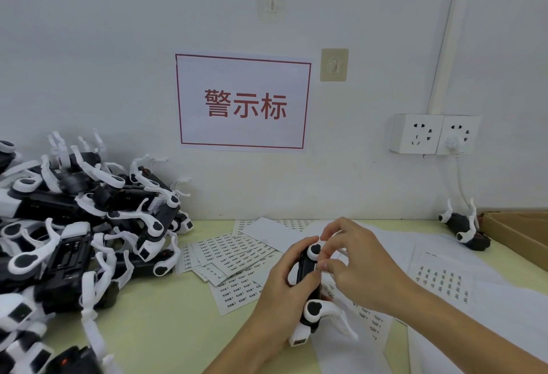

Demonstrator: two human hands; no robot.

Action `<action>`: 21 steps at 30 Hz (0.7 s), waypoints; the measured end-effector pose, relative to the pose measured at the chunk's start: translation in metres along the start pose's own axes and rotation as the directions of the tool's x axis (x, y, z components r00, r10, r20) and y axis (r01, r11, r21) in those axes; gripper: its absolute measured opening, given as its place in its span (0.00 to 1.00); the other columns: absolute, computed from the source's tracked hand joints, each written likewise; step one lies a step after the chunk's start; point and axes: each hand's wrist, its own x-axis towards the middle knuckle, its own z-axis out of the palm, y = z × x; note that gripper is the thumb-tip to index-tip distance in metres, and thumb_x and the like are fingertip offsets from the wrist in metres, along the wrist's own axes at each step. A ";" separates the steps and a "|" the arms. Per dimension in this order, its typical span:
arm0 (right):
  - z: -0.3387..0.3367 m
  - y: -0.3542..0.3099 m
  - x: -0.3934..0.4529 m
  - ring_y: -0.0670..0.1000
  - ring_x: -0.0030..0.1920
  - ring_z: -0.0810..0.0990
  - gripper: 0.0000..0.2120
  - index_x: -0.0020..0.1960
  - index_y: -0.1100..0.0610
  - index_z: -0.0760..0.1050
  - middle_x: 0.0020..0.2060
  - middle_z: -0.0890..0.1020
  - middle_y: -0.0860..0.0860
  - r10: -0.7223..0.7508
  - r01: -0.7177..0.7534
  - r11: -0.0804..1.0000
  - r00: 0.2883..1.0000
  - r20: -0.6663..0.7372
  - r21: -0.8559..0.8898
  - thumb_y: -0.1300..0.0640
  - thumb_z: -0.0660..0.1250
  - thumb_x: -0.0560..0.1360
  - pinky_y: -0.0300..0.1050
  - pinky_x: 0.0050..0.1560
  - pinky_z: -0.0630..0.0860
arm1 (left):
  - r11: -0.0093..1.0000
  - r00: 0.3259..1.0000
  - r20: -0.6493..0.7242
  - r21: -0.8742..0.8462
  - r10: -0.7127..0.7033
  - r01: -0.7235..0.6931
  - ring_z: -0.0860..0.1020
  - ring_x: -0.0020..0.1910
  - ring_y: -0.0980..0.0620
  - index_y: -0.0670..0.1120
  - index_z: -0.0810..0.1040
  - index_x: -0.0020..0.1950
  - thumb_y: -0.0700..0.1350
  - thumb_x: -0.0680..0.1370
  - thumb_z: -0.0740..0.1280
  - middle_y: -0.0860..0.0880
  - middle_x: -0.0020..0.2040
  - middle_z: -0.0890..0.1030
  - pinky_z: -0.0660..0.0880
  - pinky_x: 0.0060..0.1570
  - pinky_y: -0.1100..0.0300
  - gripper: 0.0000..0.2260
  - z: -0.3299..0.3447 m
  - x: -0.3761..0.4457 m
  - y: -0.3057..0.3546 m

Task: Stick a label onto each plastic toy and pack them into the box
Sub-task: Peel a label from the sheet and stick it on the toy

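Observation:
My left hand (281, 281) grips a black and white plastic toy (310, 311) upright above the table's middle. My right hand (355, 264) pinches a small label (318, 267) against the toy's black side, with thumb and fingers curled at it. A large pile of the same toys (77, 231) fills the left of the table. One more toy (465, 230) lies at the far right beside the cardboard box (516, 231), of which only a corner shows.
Label sheets (234, 252) lie fanned on the green table (166, 320) between the pile and my hands. More white sheets with small printed labels (444, 281) lie to the right. Behind stand a wall with a red-framed sign (243, 102) and power sockets (434, 134).

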 end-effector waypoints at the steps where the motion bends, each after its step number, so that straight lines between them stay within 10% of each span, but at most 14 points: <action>1: 0.001 0.000 -0.001 0.40 0.57 0.73 0.10 0.35 0.46 0.79 0.51 0.72 0.34 -0.001 0.001 1.000 1.000 -0.010 0.001 0.56 0.70 0.74 0.45 0.60 0.73 | 1.000 1.000 -0.002 0.008 0.003 -0.003 0.79 0.63 0.52 0.64 0.78 0.62 0.43 0.76 0.65 0.59 0.61 0.81 0.76 0.63 0.43 0.20 0.000 0.000 0.000; 10: 0.008 -0.004 -0.007 0.35 0.56 0.70 0.12 0.35 0.44 0.75 0.51 0.70 0.33 -0.030 0.026 0.998 0.996 -0.079 -0.051 0.57 0.69 0.74 0.28 0.50 0.66 | 1.000 1.000 -0.007 0.016 -0.012 0.012 0.81 0.58 0.54 0.66 0.76 0.64 0.42 0.74 0.66 0.59 0.59 0.81 0.80 0.52 0.58 0.24 -0.001 0.000 -0.001; 21: 0.008 -0.011 -0.011 0.37 0.54 0.70 0.06 0.39 0.47 0.76 0.51 0.68 0.34 -0.025 0.015 0.995 0.994 -0.108 -0.094 0.55 0.68 0.74 0.30 0.46 0.69 | 1.000 0.999 -0.039 0.000 -0.001 0.001 0.79 0.62 0.56 0.67 0.77 0.64 0.45 0.73 0.69 0.60 0.59 0.82 0.80 0.53 0.60 0.23 0.002 -0.003 0.003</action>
